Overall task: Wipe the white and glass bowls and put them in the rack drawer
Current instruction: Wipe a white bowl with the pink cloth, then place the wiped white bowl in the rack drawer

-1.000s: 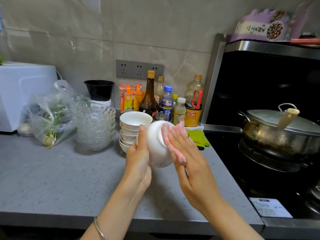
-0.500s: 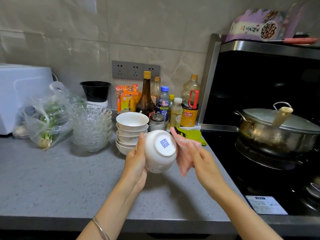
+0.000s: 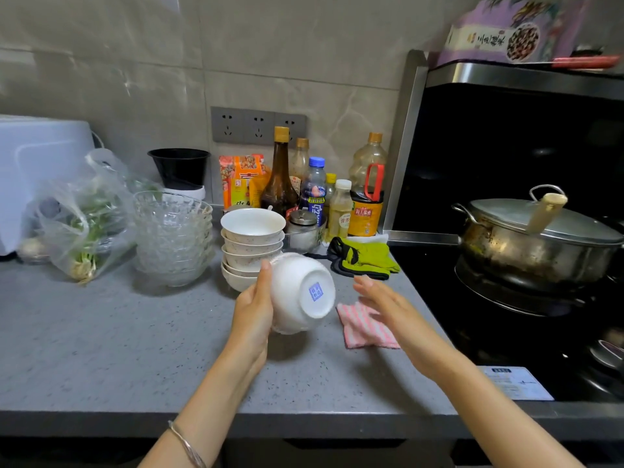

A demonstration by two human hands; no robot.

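Grey speckled stone countertop [image 3: 101, 332], tiled wall behind with a grey socket strip [image 3: 258, 125]; black hob on the right carries a lidded steel pot [image 3: 533, 244]. Head view only. Left hand [image 3: 253, 309] grips a small white ceramic bowl [image 3: 297, 292] off the counter, tipped on its side, foot with a blue stamp facing the camera. Thumb lies along the bowl wall; the other fingers are hidden behind it. Right hand [image 3: 385, 302] is spread with straight fingers and holds nothing. It hovers over a pink-and-white striped cloth [image 3: 361, 329] lying on the counter just right of the bowl; can't tell if the palm touches the cloth. Stack of matching white bowls [image 3: 251, 244] sits upright right behind the held one, apparently apart from it. Stack of clear cut-glass bowls [image 3: 172, 231] stands just left of that. Further left: clear plastic bag of greens [image 3: 81, 221], white appliance [image 3: 37, 157]. Back row: black plastic bowl [image 3: 179, 167], cluster of sauce and oil bottles [image 3: 280, 177]. Green-and-black glove [image 3: 364, 258] lies near the hob edge. Thin metal bangle [image 3: 187, 444] on the left wrist.
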